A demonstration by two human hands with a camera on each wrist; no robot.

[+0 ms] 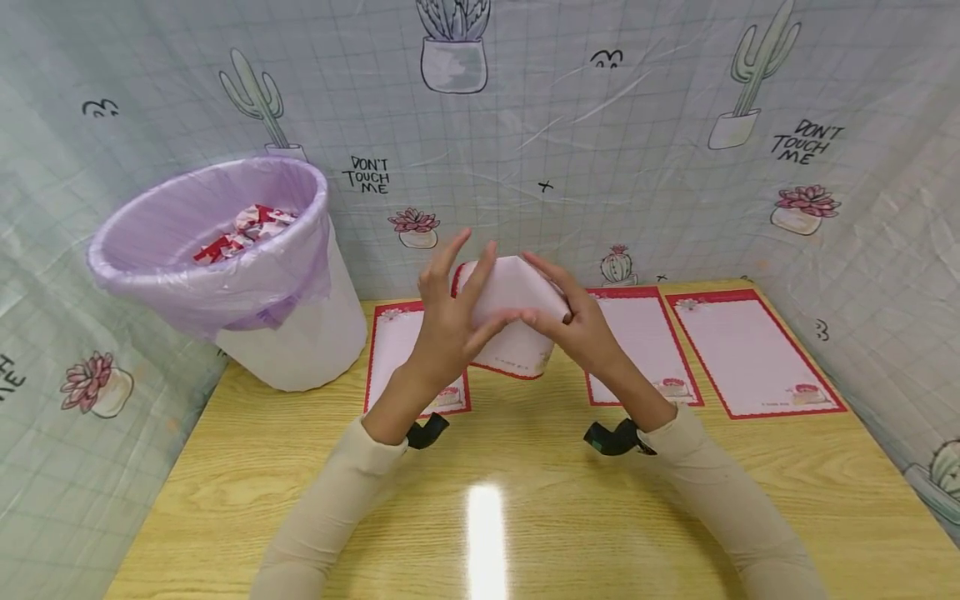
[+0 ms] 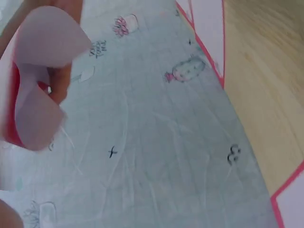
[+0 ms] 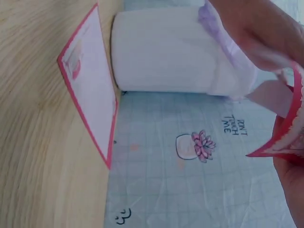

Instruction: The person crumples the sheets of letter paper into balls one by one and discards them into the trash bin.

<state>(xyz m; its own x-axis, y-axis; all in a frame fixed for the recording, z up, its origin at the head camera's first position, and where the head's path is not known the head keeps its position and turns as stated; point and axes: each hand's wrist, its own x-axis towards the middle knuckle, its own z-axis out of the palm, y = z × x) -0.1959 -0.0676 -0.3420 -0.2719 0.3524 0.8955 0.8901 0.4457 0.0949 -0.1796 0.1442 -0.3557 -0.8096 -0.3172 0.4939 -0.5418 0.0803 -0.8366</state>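
Observation:
Both hands hold a bent sheet of paper (image 1: pixel 517 287) above the table, near the back wall. It is pale with a red decorated border, and its sides curl inward. My left hand (image 1: pixel 442 321) grips the left side, with the thumb in front and a finger raised. On the right side, my right hand (image 1: pixel 585 329) pinches the sheet between thumb and fingers. In the left wrist view the curled paper (image 2: pixel 47 38) covers part of a hand. The right wrist view shows its red edge (image 3: pixel 285 135) close by. Some fingertips are hidden behind the sheet.
A white bin (image 1: pixel 300 358) with a purple liner (image 1: pixel 172 292) stands at the back left, with red and white scraps (image 1: pixel 243 233) inside. Flat red-bordered sheets lie on the wooden table (image 1: pixel 375 508): one left (image 1: pixel 393 342), one right of centre (image 1: pixel 637 342), one far right (image 1: pixel 757 354). Patterned sheeting (image 1: pixel 570 125) encloses the table.

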